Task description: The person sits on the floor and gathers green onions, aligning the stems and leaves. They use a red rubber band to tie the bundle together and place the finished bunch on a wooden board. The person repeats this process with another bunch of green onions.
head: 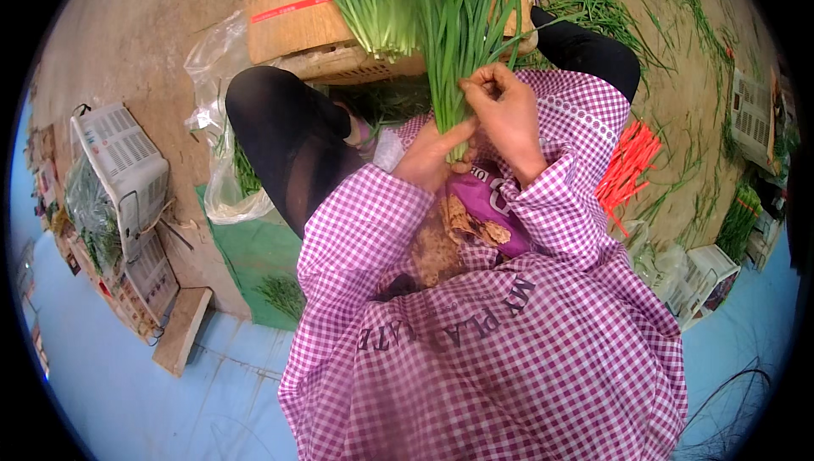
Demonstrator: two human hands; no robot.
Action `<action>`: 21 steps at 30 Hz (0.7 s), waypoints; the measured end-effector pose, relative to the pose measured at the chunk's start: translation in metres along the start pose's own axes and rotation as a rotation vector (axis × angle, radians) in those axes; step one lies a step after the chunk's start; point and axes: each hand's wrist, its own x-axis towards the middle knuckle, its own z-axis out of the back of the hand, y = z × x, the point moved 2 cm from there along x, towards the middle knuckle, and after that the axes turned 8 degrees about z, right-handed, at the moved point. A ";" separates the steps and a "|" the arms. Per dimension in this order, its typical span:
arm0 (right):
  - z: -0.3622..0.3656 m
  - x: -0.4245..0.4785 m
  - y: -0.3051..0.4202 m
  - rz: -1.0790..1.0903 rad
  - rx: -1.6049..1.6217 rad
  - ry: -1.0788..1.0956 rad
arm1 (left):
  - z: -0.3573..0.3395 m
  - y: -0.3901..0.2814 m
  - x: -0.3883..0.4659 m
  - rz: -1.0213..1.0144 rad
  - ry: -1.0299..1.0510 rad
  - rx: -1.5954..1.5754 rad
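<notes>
A bunch of green garlic chives (pixel 453 73) stands over my lap, its leaves pointing away from me. My left hand (pixel 435 152) is wrapped around its pale lower end. At the bunch's right edge, the thumb and forefinger of my right hand (pixel 505 114) pinch at the stalks; which stalks they hold is hidden. Just behind, a second pile of garlic chives (pixel 381 22) lies on a wooden board (pixel 286 25), white ends towards me. The board rests on a plastic crate (pixel 343 66) and has a red strip (pixel 291 9) across it.
Red ties (pixel 629 165) lie on the floor to my right, with loose chives (pixel 591 9) beyond. A clear plastic bag (pixel 219 130) sits by my left knee, near a green sheet (pixel 254 257). White crates (pixel 130 155) stand at left, with another crate (pixel 706 280) at right.
</notes>
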 end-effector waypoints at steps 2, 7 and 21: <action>0.001 0.001 -0.009 0.001 0.075 -0.023 | -0.003 -0.001 -0.002 0.016 -0.040 -0.031; 0.007 -0.004 -0.012 -0.026 0.258 -0.049 | -0.001 -0.001 -0.001 0.041 -0.001 -0.133; 0.020 -0.080 0.039 0.642 -0.092 0.278 | -0.003 -0.003 0.006 -0.068 -0.032 -0.179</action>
